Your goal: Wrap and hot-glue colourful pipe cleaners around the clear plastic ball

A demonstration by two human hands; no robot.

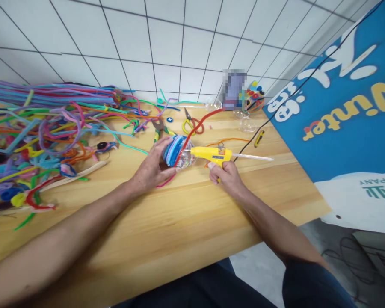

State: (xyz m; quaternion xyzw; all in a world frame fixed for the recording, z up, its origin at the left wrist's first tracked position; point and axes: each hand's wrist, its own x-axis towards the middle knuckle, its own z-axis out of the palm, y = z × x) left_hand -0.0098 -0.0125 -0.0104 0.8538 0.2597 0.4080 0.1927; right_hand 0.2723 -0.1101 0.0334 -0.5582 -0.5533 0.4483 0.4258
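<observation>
My left hand [152, 169] is wrapped round the left side of a clear plastic ball [188, 159]. Blue, white and pink pipe cleaners [173, 150] cover the ball's left part in bands. A red pipe cleaner [200, 124] lies against the last band, its loose end reaching up and right. In my right hand [226, 173] is a yellow hot glue gun [210, 154], gripped by its handle. Its nozzle points left, at or close to the red pipe cleaner on the ball; contact cannot be made out. A clear glue stick [252, 157] juts from the gun's back.
Loose coloured pipe cleaners [60, 128] heap the table's left side. Behind the ball lie pliers [160, 127] and scissors [192, 124]. A small yellow cutter [259, 139] and clear plastic pieces [248, 124] are at the right. A black cable [276, 115] runs past a blue banner [349, 107].
</observation>
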